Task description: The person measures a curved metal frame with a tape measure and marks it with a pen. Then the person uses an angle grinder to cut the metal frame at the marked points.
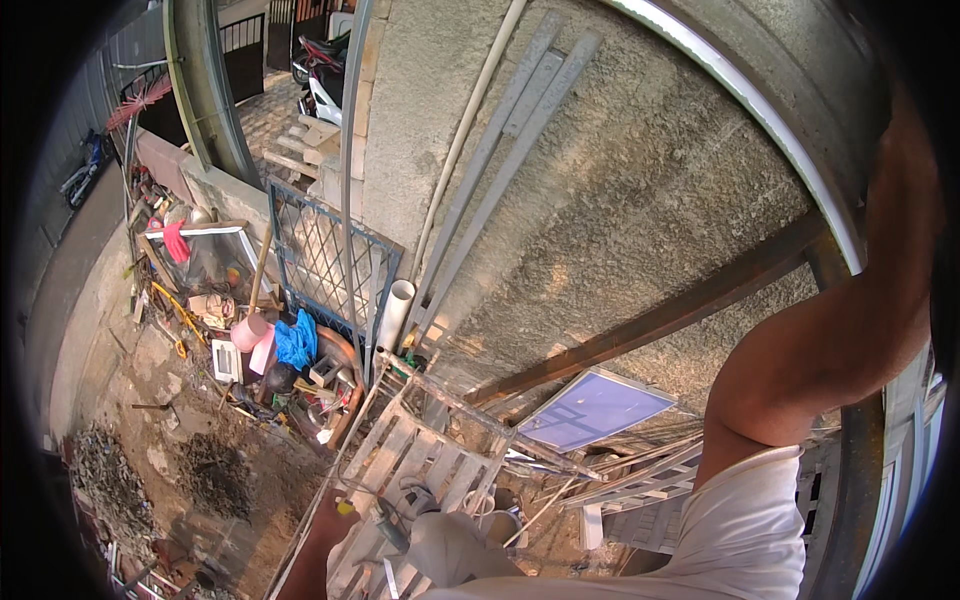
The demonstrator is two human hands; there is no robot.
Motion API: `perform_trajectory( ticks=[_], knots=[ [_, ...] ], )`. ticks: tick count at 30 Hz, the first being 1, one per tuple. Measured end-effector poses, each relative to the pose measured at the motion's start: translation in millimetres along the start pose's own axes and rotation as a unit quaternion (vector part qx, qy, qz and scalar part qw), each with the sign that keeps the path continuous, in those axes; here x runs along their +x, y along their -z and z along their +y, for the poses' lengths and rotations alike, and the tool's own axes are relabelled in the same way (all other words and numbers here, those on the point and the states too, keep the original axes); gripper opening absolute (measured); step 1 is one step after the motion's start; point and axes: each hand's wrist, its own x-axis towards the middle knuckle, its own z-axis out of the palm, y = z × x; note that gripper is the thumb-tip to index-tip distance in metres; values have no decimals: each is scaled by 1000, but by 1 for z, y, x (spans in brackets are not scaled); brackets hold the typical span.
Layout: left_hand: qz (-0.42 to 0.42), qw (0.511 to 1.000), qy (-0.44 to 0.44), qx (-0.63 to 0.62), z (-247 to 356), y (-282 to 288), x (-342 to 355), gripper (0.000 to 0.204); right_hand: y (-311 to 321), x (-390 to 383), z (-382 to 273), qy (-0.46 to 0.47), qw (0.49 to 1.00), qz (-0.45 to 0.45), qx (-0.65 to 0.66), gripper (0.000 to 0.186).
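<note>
A small yellow item (346,507) is sitting at the left edge of the slatted wooden platform (408,440), inside the person's left hand (326,522). The left fingers appear to be closing around it; its exact kind is not showing. The right arm (820,350) is extending upward, well to the right of the platform, and its hand is disappearing at the dark rim, so whether it is gripping anything cannot be told.

By judgement, the yellow item is likely light and stiff, hardly fragile, and suited to a full-palm hold around its body; slipperiness cannot be assessed.

A grey-green cylindrical object (392,532), possibly a power tool, is lying on the platform just right of the left hand. The person's grey-clad knee (447,545) is showing above the platform.

Beyond the platform's far end, a white pipe (396,312) is standing, and grey metal channels (520,170) are leaning on the rough wall (640,170). Right of that end, a blue-violet panel (600,408) is resting below a rusty beam (650,310). Left of it, a blue plastic bag (296,338) is lying among debris.

No brand, label or writing is reading legibly anywhere.
</note>
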Motion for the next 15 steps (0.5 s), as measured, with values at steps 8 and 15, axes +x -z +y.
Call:
perform_trajectory(
  ticks=[8, 15],
  knots=[
    [64, 996, -54, 26, 80, 14, -6, 60, 13, 8, -11, -77, 985, 30, 148, 25],
    [180, 982, -52, 33, 111, 64, -84, 57, 24, 16, -5, -40, 988, -33, 145, 27]
  ],
)
